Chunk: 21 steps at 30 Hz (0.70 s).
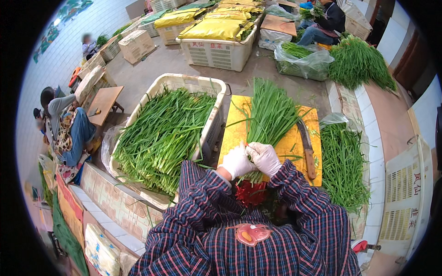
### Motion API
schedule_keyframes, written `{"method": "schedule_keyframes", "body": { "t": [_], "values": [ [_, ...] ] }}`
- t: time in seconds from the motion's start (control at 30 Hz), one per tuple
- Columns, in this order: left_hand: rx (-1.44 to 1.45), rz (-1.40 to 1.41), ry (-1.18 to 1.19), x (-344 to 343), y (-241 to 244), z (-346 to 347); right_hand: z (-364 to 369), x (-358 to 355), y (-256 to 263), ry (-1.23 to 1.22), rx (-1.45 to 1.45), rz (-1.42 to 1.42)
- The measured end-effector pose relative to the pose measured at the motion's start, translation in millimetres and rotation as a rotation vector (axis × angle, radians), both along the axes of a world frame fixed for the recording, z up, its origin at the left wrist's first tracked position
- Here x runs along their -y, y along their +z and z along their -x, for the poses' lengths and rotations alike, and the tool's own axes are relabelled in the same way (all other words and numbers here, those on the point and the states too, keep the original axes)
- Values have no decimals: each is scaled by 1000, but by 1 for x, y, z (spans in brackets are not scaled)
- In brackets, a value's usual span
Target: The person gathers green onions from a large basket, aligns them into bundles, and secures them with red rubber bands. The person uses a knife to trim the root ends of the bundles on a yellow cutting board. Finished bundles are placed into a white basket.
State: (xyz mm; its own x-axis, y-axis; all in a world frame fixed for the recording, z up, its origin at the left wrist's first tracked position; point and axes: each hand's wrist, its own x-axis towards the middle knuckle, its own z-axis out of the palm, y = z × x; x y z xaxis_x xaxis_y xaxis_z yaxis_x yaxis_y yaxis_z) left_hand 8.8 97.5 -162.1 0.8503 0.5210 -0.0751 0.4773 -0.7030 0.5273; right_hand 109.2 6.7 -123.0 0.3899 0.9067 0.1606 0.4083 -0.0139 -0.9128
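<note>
A bunch of long green garlic chives lies across a yellow board, its cut ends towards me. My left hand and my right hand, both in white gloves, close around the bunch near its base, close together. A bit of red shows between the fingers, perhaps a tie. A curved knife with a wooden handle rests on the board right of the bunch, beside small green scraps. Below the hands is a shiny red bundle, partly hidden.
A white plastic crate heaped with chives stands at the left. More chives lie in a plastic bag at the right. One person sits at the left, another at the back right. Covered crates stand behind.
</note>
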Motion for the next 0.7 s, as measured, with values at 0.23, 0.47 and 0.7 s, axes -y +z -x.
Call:
{"method": "schedule_keyframes", "body": {
  "t": [0.23,0.47,0.7],
  "values": [
    [-95,-240,67,-2,40,-16,0,0,29,20,10,-121],
    [-262,-428,68,-7,69,-19,-38,-27,0,41,-98,-158],
    [-202,-373,138,8,42,-23,-27,-18,5,86,-379,86]
  ]
}}
